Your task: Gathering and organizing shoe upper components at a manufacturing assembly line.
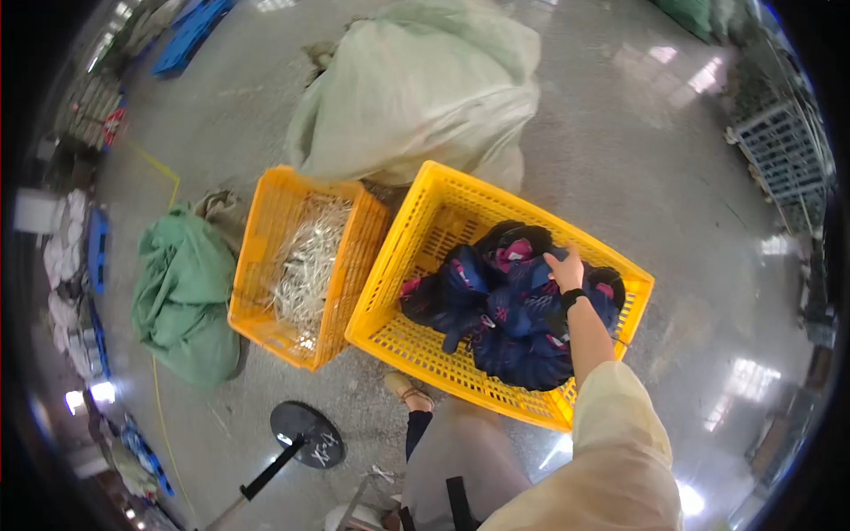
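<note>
Polished grey concrete floor [620,159], glossy, with bright patches of reflected overhead light at upper right and lower right. Large pale green woven sack [425,88], bulging, at top centre. Smaller green cloth bundle [181,292] on the floor at left, beside a thin yellow line [155,164] marked on the floor. Blue pallet [190,35] at upper left. White wire rack [784,150] along the right edge. Heaps of white material [66,248] and blue items lining the left edge. Round black base plate [308,434] with a dark pole slanting toward the lower edge.
</note>
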{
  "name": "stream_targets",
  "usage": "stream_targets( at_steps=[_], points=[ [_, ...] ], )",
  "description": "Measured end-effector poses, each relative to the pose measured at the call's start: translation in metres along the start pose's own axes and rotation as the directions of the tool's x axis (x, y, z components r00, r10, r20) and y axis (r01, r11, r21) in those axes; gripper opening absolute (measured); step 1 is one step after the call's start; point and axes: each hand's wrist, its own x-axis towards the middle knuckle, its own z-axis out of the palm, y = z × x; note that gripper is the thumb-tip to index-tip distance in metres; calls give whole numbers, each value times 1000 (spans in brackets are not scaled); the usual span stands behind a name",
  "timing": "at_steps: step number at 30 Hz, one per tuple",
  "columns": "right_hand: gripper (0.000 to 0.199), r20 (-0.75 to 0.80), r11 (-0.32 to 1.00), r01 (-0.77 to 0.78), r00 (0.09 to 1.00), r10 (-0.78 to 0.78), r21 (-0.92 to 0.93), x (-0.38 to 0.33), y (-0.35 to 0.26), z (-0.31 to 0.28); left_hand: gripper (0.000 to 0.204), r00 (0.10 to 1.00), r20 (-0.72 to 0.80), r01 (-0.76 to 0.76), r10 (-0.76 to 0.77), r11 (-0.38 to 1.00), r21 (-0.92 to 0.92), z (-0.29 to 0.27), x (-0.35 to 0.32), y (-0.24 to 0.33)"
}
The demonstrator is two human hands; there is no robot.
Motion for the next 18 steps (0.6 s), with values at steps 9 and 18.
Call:
stream_targets(
  at_steps=[9,18],
  points=[
    [45,140,870,-62,990,-8,488,-191,138,-52,16,852,-523,-451,40,563,-693,55,-14,146],
    [28,313,516,668,410,-857,536,-377,-182,-260,25,623,-780,-760,55,278,-587,117,25,91]
  ],
)
